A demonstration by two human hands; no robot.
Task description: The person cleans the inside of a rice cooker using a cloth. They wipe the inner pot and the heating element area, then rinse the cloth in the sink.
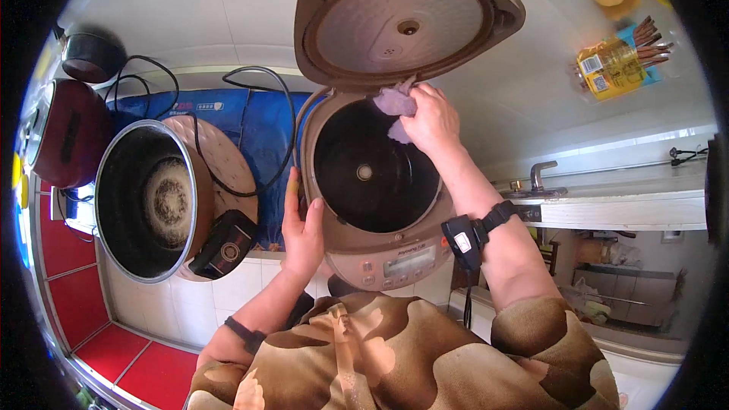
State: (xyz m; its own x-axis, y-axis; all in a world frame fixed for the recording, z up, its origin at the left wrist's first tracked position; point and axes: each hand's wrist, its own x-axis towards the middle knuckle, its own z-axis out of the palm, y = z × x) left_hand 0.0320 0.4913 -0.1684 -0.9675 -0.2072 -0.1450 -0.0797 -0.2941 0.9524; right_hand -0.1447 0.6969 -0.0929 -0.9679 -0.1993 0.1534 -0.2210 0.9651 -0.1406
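Before me stands a brown Joyoung rice cooker (pixel 393 273) with its lid (pixel 398 23) raised. Its dark heating chamber (pixel 364 199) has no pot in it, and a round sensor shows at the bottom. My right hand (pixel 434 118) grips a crumpled purple cloth (pixel 396 103) at the chamber's back right rim, close under the lid hinge. My left hand (pixel 303 228) rests against the cooker's left side, thumb and fingers apart. To the left, the inner pot (pixel 145 205) sits tilted on a pinkish round board (pixel 233 154), with pale residue on its bottom.
A black item with a printed emblem (pixel 228 245) lies beside the pot. A black power cord (pixel 290 119) loops over the blue mat (pixel 222 111). A dark red cooker (pixel 74 131) and a small dark pot (pixel 94 57) stand far left. A faucet (pixel 538 176) is at right.
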